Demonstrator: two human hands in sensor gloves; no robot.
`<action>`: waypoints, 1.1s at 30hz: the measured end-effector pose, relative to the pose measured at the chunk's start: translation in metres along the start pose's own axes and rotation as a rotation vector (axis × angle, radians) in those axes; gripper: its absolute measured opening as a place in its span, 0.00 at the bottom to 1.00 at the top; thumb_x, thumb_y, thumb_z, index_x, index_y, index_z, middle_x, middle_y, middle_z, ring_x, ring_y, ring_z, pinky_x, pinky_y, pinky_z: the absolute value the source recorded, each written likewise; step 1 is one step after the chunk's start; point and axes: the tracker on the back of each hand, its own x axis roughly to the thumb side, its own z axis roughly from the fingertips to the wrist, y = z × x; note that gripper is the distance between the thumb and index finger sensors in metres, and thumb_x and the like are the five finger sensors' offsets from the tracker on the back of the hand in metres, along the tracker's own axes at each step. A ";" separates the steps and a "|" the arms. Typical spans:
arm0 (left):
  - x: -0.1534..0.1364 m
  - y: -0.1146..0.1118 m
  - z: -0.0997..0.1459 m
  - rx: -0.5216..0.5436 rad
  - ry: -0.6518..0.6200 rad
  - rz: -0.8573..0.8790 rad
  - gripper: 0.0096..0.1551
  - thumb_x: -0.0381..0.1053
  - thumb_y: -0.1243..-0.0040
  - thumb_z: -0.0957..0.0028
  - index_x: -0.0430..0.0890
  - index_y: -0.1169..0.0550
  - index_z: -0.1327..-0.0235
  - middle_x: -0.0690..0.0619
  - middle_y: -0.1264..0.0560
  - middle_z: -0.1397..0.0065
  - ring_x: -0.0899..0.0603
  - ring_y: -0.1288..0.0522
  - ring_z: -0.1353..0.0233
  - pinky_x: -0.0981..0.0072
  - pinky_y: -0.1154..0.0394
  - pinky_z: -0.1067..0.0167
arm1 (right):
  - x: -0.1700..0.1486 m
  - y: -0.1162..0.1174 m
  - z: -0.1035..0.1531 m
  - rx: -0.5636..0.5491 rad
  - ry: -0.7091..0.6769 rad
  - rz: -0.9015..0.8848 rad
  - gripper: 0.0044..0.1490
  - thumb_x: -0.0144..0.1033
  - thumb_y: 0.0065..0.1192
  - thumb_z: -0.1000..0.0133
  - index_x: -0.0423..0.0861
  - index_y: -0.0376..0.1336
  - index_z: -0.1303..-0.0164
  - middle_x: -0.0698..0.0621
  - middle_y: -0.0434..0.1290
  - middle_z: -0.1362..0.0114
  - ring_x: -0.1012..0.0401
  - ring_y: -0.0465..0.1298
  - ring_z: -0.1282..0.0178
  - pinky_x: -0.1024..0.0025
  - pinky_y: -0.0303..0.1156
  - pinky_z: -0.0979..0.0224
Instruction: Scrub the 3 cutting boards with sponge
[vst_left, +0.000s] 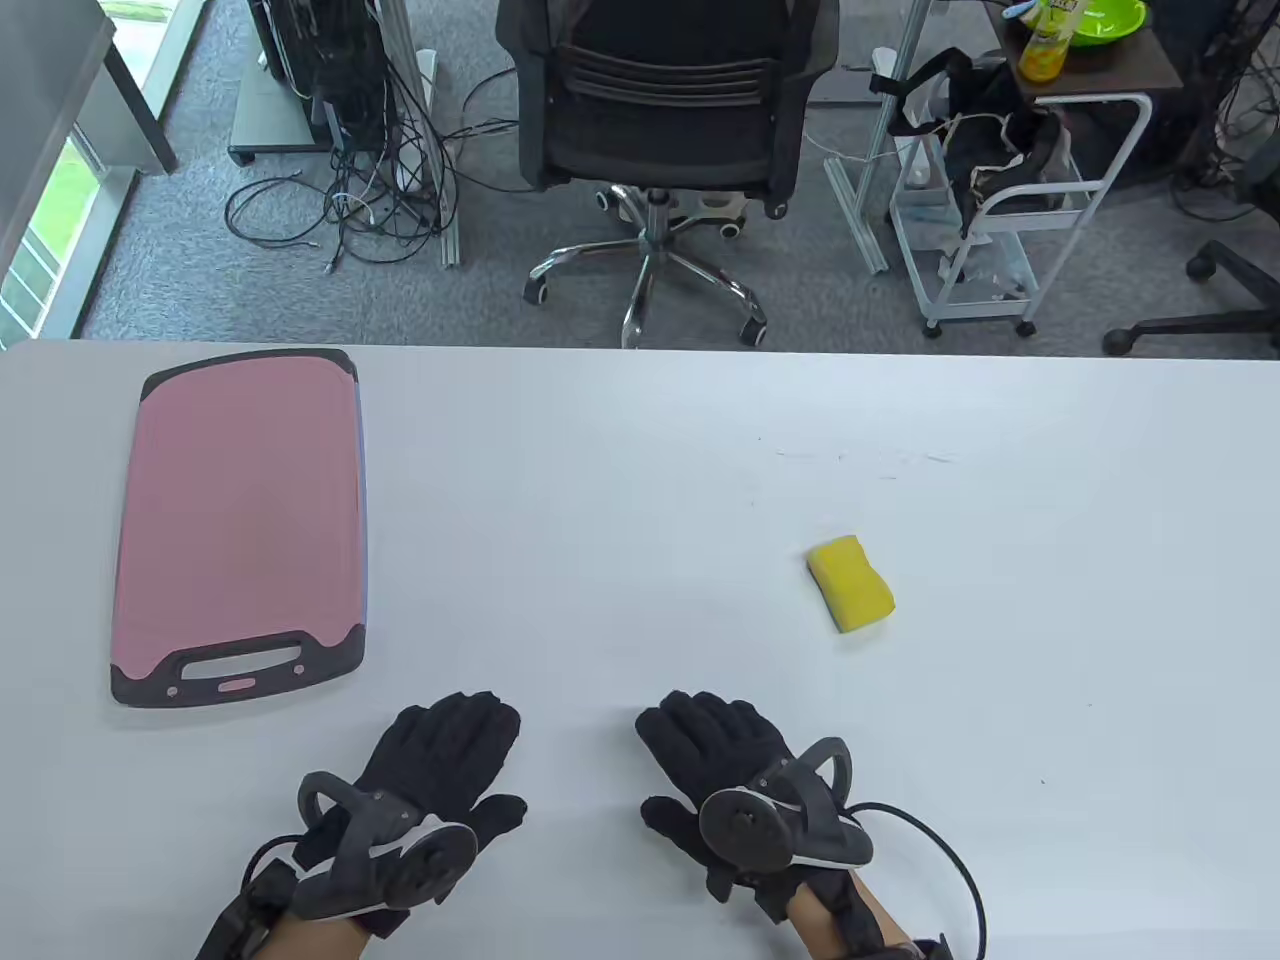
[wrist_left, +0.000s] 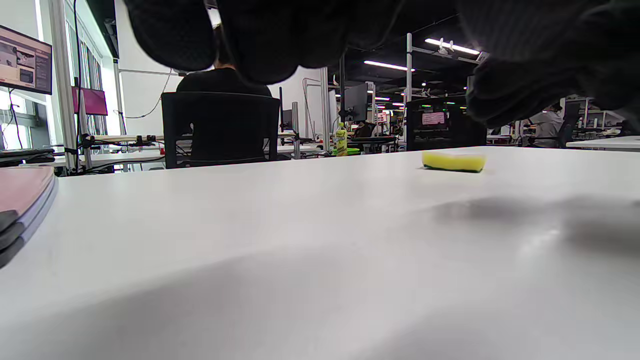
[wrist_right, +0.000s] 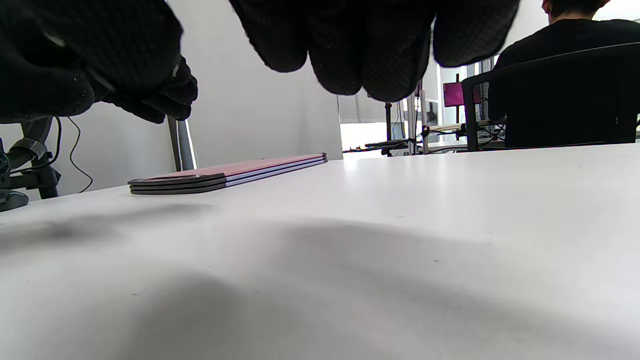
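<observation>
A stack of cutting boards (vst_left: 240, 520) lies at the table's left, a pink one with dark ends and a handle slot on top; the right wrist view shows the stack (wrist_right: 235, 172) as three thin layers. A yellow sponge (vst_left: 851, 583) with a dark underside lies right of centre, also seen in the left wrist view (wrist_left: 453, 161). My left hand (vst_left: 440, 770) and right hand (vst_left: 715, 750) hover just above the near edge of the table, palms down, fingers relaxed, holding nothing. The sponge is ahead and to the right of the right hand.
The white table (vst_left: 640, 480) stretches wide between boards and sponge. Beyond its far edge stand a black office chair (vst_left: 660, 110), a white cart (vst_left: 1000, 210) and loose cables on the floor. A cable (vst_left: 950, 860) trails from my right wrist.
</observation>
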 end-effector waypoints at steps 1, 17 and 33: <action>0.001 -0.001 0.000 -0.002 -0.004 0.001 0.52 0.74 0.44 0.51 0.50 0.38 0.16 0.45 0.34 0.15 0.36 0.28 0.20 0.37 0.28 0.29 | 0.000 0.000 0.000 -0.002 0.002 -0.001 0.50 0.61 0.62 0.47 0.46 0.53 0.18 0.40 0.61 0.19 0.43 0.64 0.23 0.41 0.59 0.25; -0.001 -0.004 -0.004 -0.025 0.000 0.027 0.52 0.74 0.44 0.50 0.50 0.38 0.16 0.45 0.33 0.15 0.36 0.28 0.20 0.37 0.28 0.29 | -0.063 -0.019 0.009 -0.138 0.278 0.027 0.49 0.60 0.62 0.47 0.46 0.55 0.19 0.41 0.62 0.20 0.43 0.64 0.23 0.40 0.60 0.25; -0.009 -0.004 -0.007 -0.048 0.022 0.067 0.50 0.73 0.44 0.50 0.50 0.36 0.17 0.46 0.31 0.16 0.37 0.26 0.22 0.37 0.28 0.29 | -0.202 -0.002 -0.046 0.055 0.914 0.057 0.55 0.62 0.64 0.48 0.44 0.50 0.17 0.36 0.58 0.19 0.39 0.61 0.23 0.38 0.59 0.26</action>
